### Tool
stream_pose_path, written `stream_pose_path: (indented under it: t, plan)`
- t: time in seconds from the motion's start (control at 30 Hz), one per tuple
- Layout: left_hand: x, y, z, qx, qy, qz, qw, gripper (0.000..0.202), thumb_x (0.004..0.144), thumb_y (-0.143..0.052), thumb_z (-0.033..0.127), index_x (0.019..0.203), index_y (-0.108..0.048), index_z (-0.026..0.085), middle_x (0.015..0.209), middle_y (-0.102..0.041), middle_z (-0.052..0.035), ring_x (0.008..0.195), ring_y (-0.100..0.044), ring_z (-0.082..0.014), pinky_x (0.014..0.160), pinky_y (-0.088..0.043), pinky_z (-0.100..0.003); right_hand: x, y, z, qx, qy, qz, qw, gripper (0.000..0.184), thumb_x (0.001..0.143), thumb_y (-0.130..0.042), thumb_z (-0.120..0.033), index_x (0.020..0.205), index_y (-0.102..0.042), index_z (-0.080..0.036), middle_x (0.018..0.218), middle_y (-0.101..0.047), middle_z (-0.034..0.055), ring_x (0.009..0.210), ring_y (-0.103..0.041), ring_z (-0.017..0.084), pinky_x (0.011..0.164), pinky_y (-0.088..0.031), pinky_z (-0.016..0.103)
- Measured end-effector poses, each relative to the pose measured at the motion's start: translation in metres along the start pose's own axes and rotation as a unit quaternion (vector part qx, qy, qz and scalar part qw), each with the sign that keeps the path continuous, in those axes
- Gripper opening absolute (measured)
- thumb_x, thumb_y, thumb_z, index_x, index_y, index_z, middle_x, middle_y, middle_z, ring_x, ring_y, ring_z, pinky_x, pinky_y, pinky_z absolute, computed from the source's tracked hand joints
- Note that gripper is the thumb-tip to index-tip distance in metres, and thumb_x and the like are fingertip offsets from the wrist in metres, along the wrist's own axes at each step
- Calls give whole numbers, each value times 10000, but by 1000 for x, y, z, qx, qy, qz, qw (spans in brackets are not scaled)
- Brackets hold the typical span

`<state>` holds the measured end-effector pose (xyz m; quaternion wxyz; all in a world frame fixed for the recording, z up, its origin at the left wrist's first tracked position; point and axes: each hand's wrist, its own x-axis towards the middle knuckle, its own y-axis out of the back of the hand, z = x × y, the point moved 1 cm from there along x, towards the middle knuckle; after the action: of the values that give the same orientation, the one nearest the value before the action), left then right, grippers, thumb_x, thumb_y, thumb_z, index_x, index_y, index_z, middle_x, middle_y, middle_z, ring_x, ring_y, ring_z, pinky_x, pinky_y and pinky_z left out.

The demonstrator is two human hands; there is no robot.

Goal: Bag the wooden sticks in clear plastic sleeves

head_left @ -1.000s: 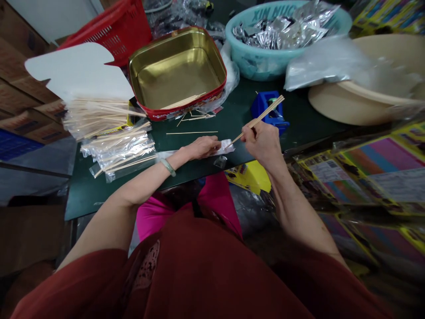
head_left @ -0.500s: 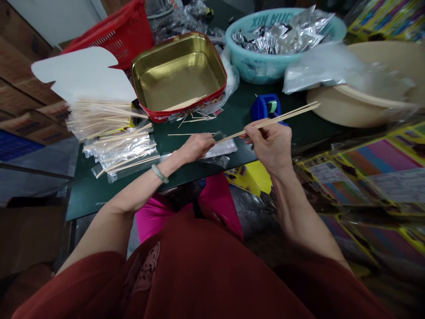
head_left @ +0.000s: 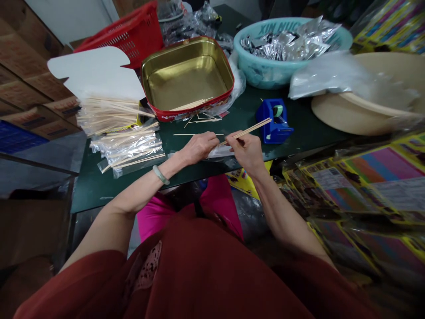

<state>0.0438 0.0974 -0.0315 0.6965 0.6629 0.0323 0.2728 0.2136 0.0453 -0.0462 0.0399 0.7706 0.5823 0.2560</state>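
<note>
My right hand [head_left: 247, 153] is closed around a few thin wooden sticks [head_left: 257, 126], which slant up to the right beyond its fingers. Their lower left ends run to the mouth of a clear plastic bag [head_left: 217, 152]. Pinched fingers of my left hand [head_left: 198, 147] hold that bag at the front of the table; how far the sticks reach inside is hidden by the hands. A loose stick [head_left: 186, 134] lies just behind my left hand. To its left are clear bags filled with sticks [head_left: 133, 153], lying in an overlapping pile.
Behind the hands stands a gold-lined red tin [head_left: 189, 73] with some sticks in it. A blue tape dispenser [head_left: 274, 122] is at right. Farther back are a turquoise basin [head_left: 265, 73] of silver packets, a beige basin [head_left: 335, 115] and a red basket [head_left: 142, 37]. Packaged boxes [head_left: 375, 173] are stacked at right.
My right hand has moved left toward my left hand, and less of the sticks' length now sticks out on the right. The tape dispenser has come into fuller view.
</note>
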Motion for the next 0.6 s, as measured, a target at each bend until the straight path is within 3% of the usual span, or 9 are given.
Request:
stream_pose_path:
  t: [0.07, 0.13, 0.2, 0.33, 0.43, 0.6]
  plan:
    - [-8, -6, -3, -37, 44, 36, 998, 242, 962, -427, 261, 1084, -598, 142, 1045, -616, -126, 982, -564, -202, 818, -456, -310, -1, -2, 5, 34, -38, 7, 999, 204, 762, -576, -353, 710, -657, -173, 681, -664, 25, 605, -600, 154, 541, -482, 272]
    - [-19, -16, -6, -58, 80, 40, 994, 436, 902, -565, 368, 1261, -512, 126, 1202, -570, -166, 1104, -530, -248, 910, -454, -361, -2, -3, 9, 67, -72, 18, 995, 185, 720, -603, -338, 685, -658, -165, 636, -648, 12, 536, -576, 140, 492, -466, 263]
    - [-29, -28, -9, -52, 107, -9, 993, 592, 854, -631, 405, 1331, -458, 100, 1224, -561, -186, 1115, -521, -284, 935, -447, -405, -2, -4, 11, 88, -91, 25, 992, 178, 696, -620, -331, 660, -656, -161, 634, -652, 12, 503, -564, 131, 475, -465, 265]
    - [-38, -42, -16, -26, 156, -90, 983, 523, 898, -567, 375, 1304, -492, 55, 1110, -608, -179, 1028, -544, -287, 926, -434, -423, -1, 1, 17, 105, -97, 54, 988, 161, 676, -633, -321, 606, -637, -176, 623, -654, 13, 513, -580, 138, 498, -486, 285]
    - [-36, -44, -19, -39, 172, -97, 979, 479, 907, -556, 349, 1285, -504, 58, 1110, -615, -176, 1021, -547, -272, 923, -428, -403, 6, 25, 25, 144, -116, 101, 978, 101, 626, -663, -289, 573, -644, -206, 565, -637, 10, 507, -572, 148, 532, -504, 322]
    - [-37, -45, -20, -73, 183, -73, 978, 411, 910, -552, 307, 1246, -533, 71, 1065, -625, -156, 1005, -547, -252, 918, -427, -385, 27, 98, 35, 151, -77, 249, 954, 100, 553, -727, -256, 498, -644, -248, 512, -606, 32, 478, -531, 160, 495, -469, 355]
